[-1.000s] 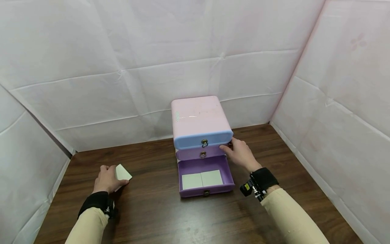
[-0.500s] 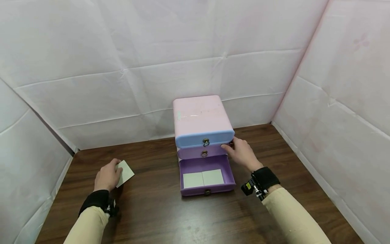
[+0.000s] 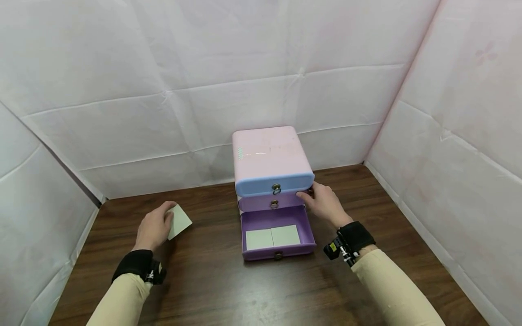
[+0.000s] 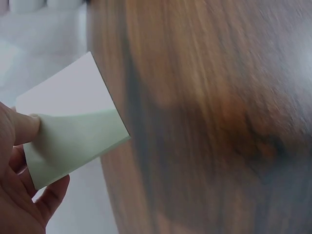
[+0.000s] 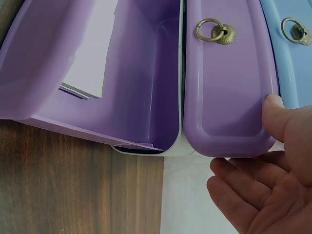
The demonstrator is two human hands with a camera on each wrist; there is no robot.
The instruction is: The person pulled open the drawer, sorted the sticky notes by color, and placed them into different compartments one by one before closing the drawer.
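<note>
On a dark wood-grain table (image 3: 212, 290), ringed by white creased sheeting (image 3: 122, 90): a small three-drawer plastic chest (image 3: 267, 154) with a pink top, standing near the rear middle. Blue top drawer (image 3: 274, 184) and lilac middle drawer (image 3: 271, 202) pushed in, each with a brass ring pull; purple bottom drawer (image 3: 278, 233) drawn out toward the viewer, two pale cards (image 3: 272, 237) lying flat side by side on its floor. Right hand (image 3: 324, 203) set against the chest's right side, thumb on the right end of the middle drawer front (image 5: 229, 83), fingers loosely extended beside the casing, gripping nothing. Left hand (image 3: 154, 227) well to the left of the chest and just above the table, pinching a pale green square card (image 3: 179, 221) between thumb and fingers; card tilted, one corner pointing toward the chest, seen close from the left wrist as card (image 4: 73, 122) held at its lower left edge. Black wrist straps and beige sleeves on both arms.
</note>
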